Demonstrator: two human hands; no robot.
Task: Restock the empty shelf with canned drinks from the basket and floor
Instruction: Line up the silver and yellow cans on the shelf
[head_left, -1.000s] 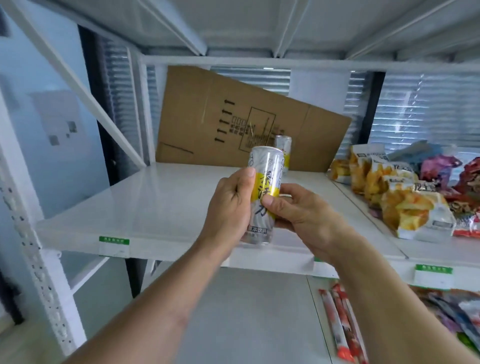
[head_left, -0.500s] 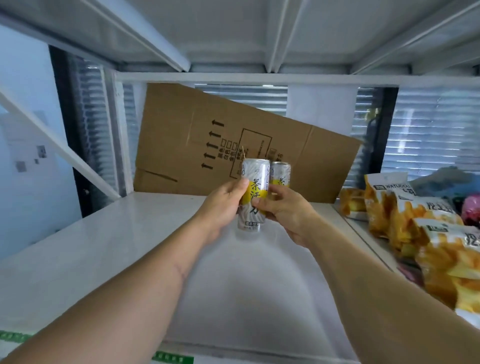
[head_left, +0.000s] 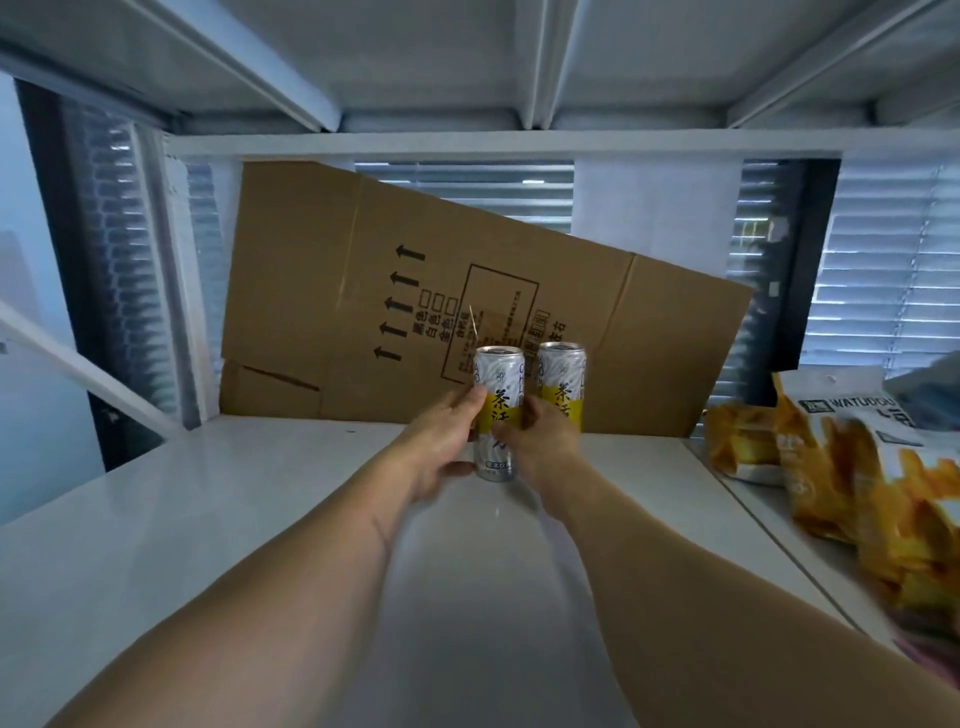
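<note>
Reaching deep into the rack, the person holds a slim silver can with a yellow band (head_left: 497, 413) between both hands: the left hand (head_left: 441, 447) curls around its left side with the thumb on the front, and the right hand (head_left: 540, 447) wraps its right side with fingertips on the yellow band. That can stands upright, long axis vertical, top rim up and printed label facing the aisle; its base looks to be at or just above the white shelf board (head_left: 208, 519), though I cannot tell whether it has touched down. Just beside it on the right, a second, matching silver-and-yellow can (head_left: 563, 384) stands upright against the tilted flattened brown cardboard sheet (head_left: 337, 312) that leans along the back. By my judgement the restock has barely begun: 1 can placed, 1 being set next to it, and nearly all of the shelf still bare. Neither the basket nor the floor stock is in view, so how many cans are left I cannot say. To the right, on the neighbouring section, lie orange-and-white snack bags (head_left: 852, 467), apart from the cans.
</note>
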